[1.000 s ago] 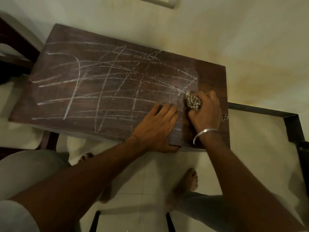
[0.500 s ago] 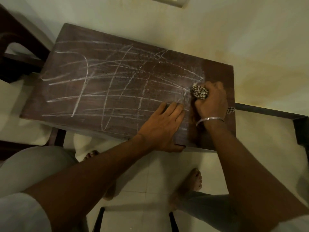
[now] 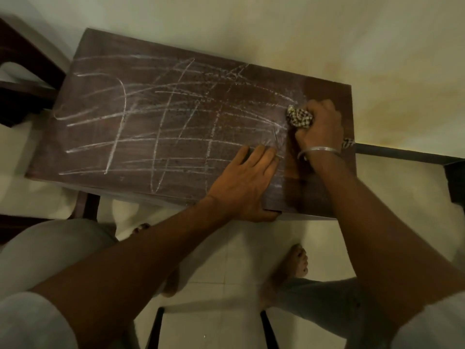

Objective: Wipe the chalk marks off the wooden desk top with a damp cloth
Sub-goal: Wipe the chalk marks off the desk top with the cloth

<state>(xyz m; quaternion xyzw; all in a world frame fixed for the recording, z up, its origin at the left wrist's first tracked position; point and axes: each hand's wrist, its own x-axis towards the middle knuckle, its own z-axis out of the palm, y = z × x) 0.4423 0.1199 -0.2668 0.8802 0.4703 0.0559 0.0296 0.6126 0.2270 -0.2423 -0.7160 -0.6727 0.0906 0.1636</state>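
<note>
The dark wooden desk top (image 3: pixel 141 59) carries white chalk marks (image 3: pixel 161 127) criss-crossing most of its surface. The strip at its right end looks darker and free of lines. My right hand (image 3: pixel 320 127), with a metal bangle on the wrist, is shut on a crumpled checked cloth (image 3: pixel 299 117) and presses it onto the desk near the right end. A corner of the cloth pokes out behind the wrist at the desk's right edge. My left hand (image 3: pixel 247 180) lies flat on the desk near its front edge, fingers together, thumb hooked over the edge.
The desk stands against a pale wall. A dark wooden piece of furniture (image 3: pixel 22 79) sits to the left. A dark bar (image 3: pixel 402 153) runs off to the right. Below the desk are pale floor tiles and my bare feet (image 3: pixel 297 263).
My right hand has slid the cloth away from me, toward the far right part of the desk. The left hand has stayed flat in place.
</note>
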